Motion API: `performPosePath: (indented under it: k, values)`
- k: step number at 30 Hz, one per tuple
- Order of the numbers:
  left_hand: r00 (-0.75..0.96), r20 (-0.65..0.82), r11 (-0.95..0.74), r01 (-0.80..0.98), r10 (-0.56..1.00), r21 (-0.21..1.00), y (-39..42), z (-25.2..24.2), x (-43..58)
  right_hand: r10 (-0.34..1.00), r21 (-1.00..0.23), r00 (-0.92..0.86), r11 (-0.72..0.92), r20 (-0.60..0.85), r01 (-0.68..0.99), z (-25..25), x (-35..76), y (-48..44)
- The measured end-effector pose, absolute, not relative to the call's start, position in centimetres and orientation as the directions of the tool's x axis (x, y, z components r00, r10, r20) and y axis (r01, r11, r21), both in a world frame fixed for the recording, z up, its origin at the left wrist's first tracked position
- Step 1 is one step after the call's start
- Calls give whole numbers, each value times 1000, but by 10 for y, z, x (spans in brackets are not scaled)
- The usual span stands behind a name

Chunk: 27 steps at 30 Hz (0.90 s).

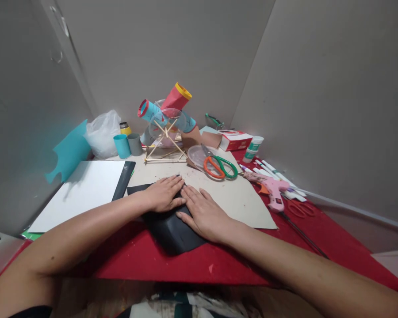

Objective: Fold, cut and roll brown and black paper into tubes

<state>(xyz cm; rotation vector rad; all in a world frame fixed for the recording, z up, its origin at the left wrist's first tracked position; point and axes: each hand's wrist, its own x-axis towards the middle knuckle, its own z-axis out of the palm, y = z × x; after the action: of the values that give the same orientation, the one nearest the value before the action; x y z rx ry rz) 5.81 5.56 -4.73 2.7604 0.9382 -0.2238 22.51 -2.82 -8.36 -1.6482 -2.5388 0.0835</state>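
A sheet of black paper [172, 232] lies at the front of the table, partly over a beige board [245, 201] and partly over the red cloth. My left hand [166, 193] rests flat on its upper part, fingers stretched out. My right hand [204, 212] lies flat on it too, its fingertips close to those of the left. The hands cover much of the paper's upper part. Behind them stands a wheel model [167, 126] of sticks, clear discs and coloured paper tubes. Scissors [220, 168] with orange and green handles lie on a clear lid.
White paper [82, 192] lies at left, near a blue sheet [71, 150], a plastic bag [103, 134] and paper tubes [122, 146]. A pink glue gun [274, 190], markers [278, 176], red scissors [300, 207] and small tubs [253, 149] are at right. Grey walls enclose the table.
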Motion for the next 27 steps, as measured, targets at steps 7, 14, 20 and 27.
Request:
performPosePath:
  k: [7, 14, 20, 27]
  values:
    - [851, -183, -822, 524, 493, 223, 80, -62, 57, 910, -111, -411, 415, 57, 903, -83, 226, -27]
    - [865, -92, -845, 502, 493, 186, 77, -69, 43, 886, -118, -461, 463, 48, 878, -87, 233, -47]
    - [832, -90, -810, 554, 548, 193, 75, -71, 45, 853, -154, -518, 520, 56, 840, -94, 244, -99]
    - [762, -132, -747, 647, 634, 152, 70, -66, 41, 822, -217, -567, 564, 52, 797, -96, 253, -156]
